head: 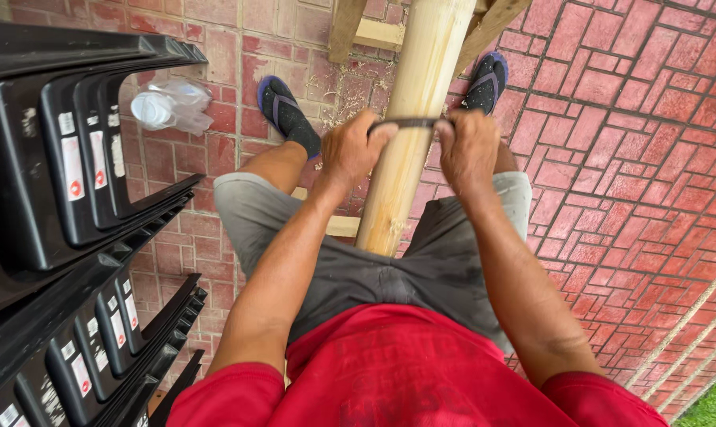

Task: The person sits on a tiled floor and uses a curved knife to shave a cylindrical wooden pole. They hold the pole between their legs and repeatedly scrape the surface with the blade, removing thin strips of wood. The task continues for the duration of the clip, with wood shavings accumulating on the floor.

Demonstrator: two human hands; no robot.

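Both fists closed on a dark two-handled blade point(412, 122): left hand point(350, 150) wraps one end, right hand point(467, 146) the other, fingers curled tight, blade lying across a pale wooden pole point(409, 119). Pole runs between the knees, near end resting at the grey shorts point(390, 269). Below the fingers the wood looks bare and streaked; above them it's smooth and pale too. Judging by that, much is already shaved; remainder can't be told. Beyond the fingers: shavings point(342, 99) on the red brick paving point(627, 142), wooden frame point(374, 32). Stacked black chairs point(65, 174) left of the left fist.
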